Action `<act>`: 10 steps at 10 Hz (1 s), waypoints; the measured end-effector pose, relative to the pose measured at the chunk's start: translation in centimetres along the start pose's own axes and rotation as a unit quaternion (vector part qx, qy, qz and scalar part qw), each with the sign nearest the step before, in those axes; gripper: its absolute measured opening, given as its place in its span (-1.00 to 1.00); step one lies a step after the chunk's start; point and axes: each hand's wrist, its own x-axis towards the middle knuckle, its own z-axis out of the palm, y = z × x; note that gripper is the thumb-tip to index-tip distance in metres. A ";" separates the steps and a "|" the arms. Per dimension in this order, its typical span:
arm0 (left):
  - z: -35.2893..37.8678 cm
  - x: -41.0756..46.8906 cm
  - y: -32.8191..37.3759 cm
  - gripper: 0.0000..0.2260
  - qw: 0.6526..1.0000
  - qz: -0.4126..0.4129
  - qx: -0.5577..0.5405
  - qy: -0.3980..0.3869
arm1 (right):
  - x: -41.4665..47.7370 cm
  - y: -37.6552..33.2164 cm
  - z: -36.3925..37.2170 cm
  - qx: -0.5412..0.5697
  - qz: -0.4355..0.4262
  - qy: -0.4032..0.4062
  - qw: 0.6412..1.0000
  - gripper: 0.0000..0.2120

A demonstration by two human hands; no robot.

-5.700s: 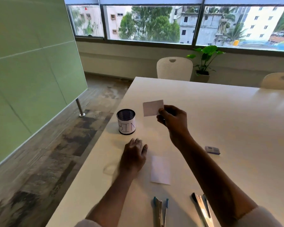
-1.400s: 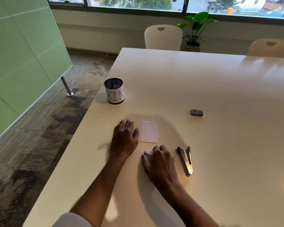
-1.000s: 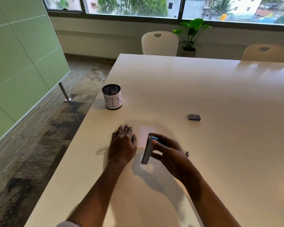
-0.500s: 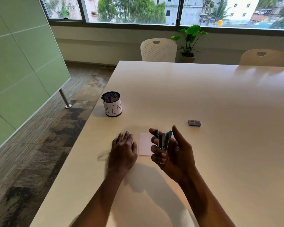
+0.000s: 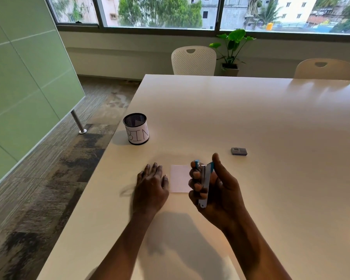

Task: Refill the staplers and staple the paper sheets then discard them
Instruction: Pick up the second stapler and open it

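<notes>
Head-worn camera looks forward, down over table (image 5: 251, 118).

Table (image 5: 251, 118) was plain glossy cream; bin (image 5: 137, 130) was black mesh with a white band lettered BIN in black. Paper sheet (image 5: 179, 178) was plain white, stapler (image 5: 204, 184) silver with blue tips, small box (image 5: 239, 151) dark grey. Partition (image 5: 18, 77) was pale green, carpet (image 5: 49, 188) streaked grey-brown.

We are observing a stapler (image 5: 204, 183) held upright above the table (image 5: 261, 118).
We are noting the right hand (image 5: 218, 190) gripping it, fingers curled round its metal body, blue ends uppermost. The left hand (image 5: 151, 185) is lying palm-down just beside a paper sheet (image 5: 179, 178). A cup labelled BIN (image 5: 137, 130) and a small grey box (image 5: 239, 151) are sitting well apart.
</notes>
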 end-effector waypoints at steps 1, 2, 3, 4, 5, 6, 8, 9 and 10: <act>0.0 0.0 0.0 -0.56 1.000 0.002 0.005 -0.001 | 0.0 0.0 0.0 -0.008 -0.007 0.011 1.000 -0.61; 0.0 0.1 0.0 -0.56 1.000 0.003 0.007 -0.003 | -0.1 0.0 0.1 -0.003 -0.009 0.012 1.000 -0.57; 0.1 0.1 -0.1 -0.55 1.000 0.000 0.001 0.001 | -0.1 -0.1 0.1 -0.003 -0.004 0.011 1.000 -0.47; 0.1 0.1 -0.1 -0.55 1.000 0.001 0.001 0.002 | -0.2 -0.1 0.0 -0.008 0.002 0.014 1.000 -0.47; 0.1 0.1 0.0 -0.56 1.000 0.001 0.002 0.001 | -0.1 -0.1 -0.2 -0.003 0.003 0.021 1.000 -0.59; 0.1 0.0 0.0 -0.56 1.000 0.003 0.005 0.007 | 0.0 0.0 -0.4 0.002 0.005 0.022 1.000 -0.59; 0.4 0.0 -0.2 -0.57 1.000 0.010 -0.003 0.019 | -0.3 0.2 -0.7 -0.020 -0.008 0.049 0.999 -0.55; 0.3 0.0 -0.2 -0.62 0.999 0.008 -0.042 0.025 | -0.4 0.1 -0.6 -0.002 -0.014 0.046 0.999 -0.54; -0.9 0.1 0.1 -0.74 0.983 -0.025 -0.161 0.084 | -0.5 -0.3 -0.7 0.002 -0.028 0.045 0.999 -0.49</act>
